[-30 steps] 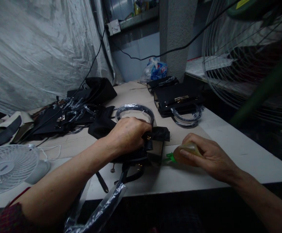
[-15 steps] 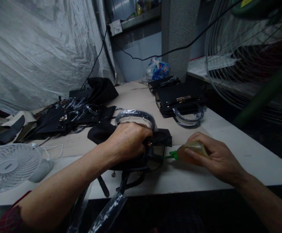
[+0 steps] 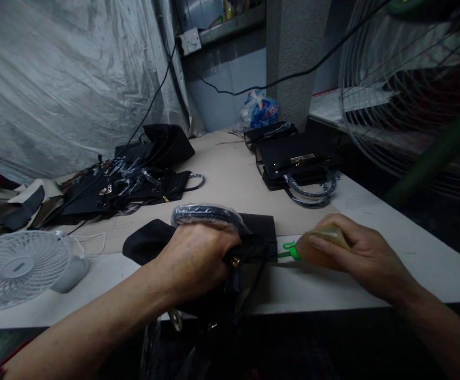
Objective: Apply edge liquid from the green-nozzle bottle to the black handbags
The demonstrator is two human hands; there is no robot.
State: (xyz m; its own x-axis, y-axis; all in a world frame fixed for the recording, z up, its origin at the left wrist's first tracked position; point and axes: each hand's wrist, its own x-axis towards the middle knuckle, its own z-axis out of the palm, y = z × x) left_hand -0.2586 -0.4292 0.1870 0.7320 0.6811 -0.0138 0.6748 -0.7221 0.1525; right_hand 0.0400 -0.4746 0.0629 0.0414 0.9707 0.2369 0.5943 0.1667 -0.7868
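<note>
Pale table [image 3: 376,211] bears black handbags [image 3: 293,158]; small white fan [image 3: 16,269].

Both forearms are bare from wrist to as far up as the view reaches, with no watch, ring, bracelet or glove on the left hand [image 3: 192,258] or the right hand [image 3: 358,253]. The upper arms lie outside the picture.

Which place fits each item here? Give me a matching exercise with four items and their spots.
Items:
1. squeeze bottle
2. small white fan
3. black handbag with gold clasp
4. blue and white plastic bag

Places:
A. far end of the table, by the pillar
B. left edge of the table
C. in the right hand
D. far right of the table, lying flat

Pairs: 1-C, 2-B, 3-D, 4-A
</note>
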